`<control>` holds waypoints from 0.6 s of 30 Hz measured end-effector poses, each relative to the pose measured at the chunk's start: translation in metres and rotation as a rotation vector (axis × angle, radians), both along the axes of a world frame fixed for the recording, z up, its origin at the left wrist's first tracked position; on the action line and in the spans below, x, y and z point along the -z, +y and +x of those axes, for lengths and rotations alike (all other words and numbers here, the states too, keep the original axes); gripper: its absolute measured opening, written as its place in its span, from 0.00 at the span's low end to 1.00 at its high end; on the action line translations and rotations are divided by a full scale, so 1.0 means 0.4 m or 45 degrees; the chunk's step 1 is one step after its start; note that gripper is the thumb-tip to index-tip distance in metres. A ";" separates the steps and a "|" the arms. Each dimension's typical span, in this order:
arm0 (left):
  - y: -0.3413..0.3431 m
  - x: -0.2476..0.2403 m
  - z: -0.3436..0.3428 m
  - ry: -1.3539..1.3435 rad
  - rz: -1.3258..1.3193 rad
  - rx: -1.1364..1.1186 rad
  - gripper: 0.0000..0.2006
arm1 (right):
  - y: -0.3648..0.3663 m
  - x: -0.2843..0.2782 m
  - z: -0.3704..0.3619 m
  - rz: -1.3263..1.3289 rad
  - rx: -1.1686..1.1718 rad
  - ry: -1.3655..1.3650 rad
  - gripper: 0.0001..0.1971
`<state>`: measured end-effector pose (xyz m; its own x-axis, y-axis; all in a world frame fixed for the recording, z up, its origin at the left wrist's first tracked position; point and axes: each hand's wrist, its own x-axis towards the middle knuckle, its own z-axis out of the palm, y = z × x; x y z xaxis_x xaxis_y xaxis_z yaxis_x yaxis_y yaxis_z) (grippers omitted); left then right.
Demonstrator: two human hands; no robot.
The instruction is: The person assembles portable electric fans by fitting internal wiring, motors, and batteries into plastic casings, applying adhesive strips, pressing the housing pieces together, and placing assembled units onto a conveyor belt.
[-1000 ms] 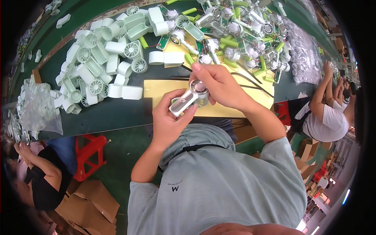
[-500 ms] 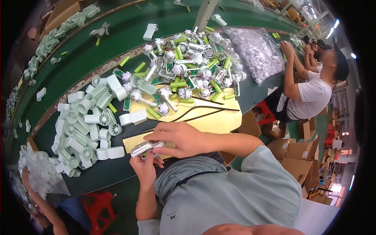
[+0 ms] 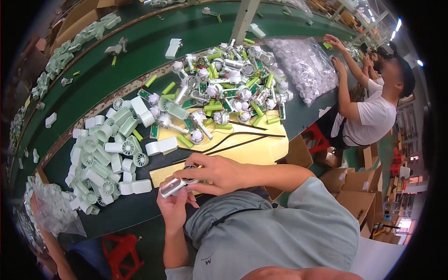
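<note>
A silver handheld-fan casing [image 3: 172, 187], with a dark round opening at one end, is held between both hands in front of my body. My left hand [image 3: 173, 210] grips its lower end from below, thumb on the silver side. My right hand [image 3: 217, 173] closes over the round end from above and hides part of it. Beyond my hands lies yellow cardboard [image 3: 233, 144] with thin black strips [image 3: 247, 135] on it. A pale green-white shell [image 3: 161, 145] rests at its left edge, near my fingers.
Pale green shells with fan grilles [image 3: 102, 163] are heaped on the left. White motor parts, circuit boards and green battery cells [image 3: 228, 84] pile up ahead. A clear bag of white parts [image 3: 305, 70] lies far right. A green conveyor [image 3: 144, 51] runs behind; a co-worker [image 3: 373, 102] sits right.
My hands keep hold of the casing, which has tilted and shows more of its silver side. The co-worker at right has raised one hand. The whole view has shifted slightly.
</note>
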<state>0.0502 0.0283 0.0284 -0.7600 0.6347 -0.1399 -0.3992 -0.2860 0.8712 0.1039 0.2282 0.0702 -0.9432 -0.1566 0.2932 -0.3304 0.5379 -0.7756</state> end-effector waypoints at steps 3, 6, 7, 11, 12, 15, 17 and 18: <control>0.009 -0.010 -0.001 0.076 -0.007 -0.029 0.13 | 0.004 -0.001 0.002 -0.015 0.018 0.081 0.23; 0.019 -0.018 0.004 0.133 -0.063 -0.091 0.14 | 0.008 -0.021 0.017 0.083 0.056 0.095 0.24; 0.012 -0.022 0.008 0.144 -0.110 -0.098 0.15 | 0.003 -0.018 0.018 0.090 0.064 0.122 0.25; 0.003 -0.032 0.028 0.142 -0.158 -0.189 0.19 | -0.018 0.002 0.026 0.055 0.052 0.089 0.24; -0.004 -0.027 0.032 0.152 -0.149 -0.186 0.19 | -0.023 0.008 0.027 0.049 0.054 0.087 0.24; -0.012 -0.023 0.039 0.179 -0.146 -0.210 0.21 | -0.026 0.015 0.020 0.001 0.059 0.111 0.23; -0.005 -0.030 0.040 0.180 -0.131 -0.263 0.21 | -0.024 0.011 0.020 -0.058 0.066 0.037 0.22; -0.009 -0.036 0.039 0.176 -0.150 -0.248 0.21 | -0.028 0.009 0.022 -0.048 0.084 0.000 0.21</control>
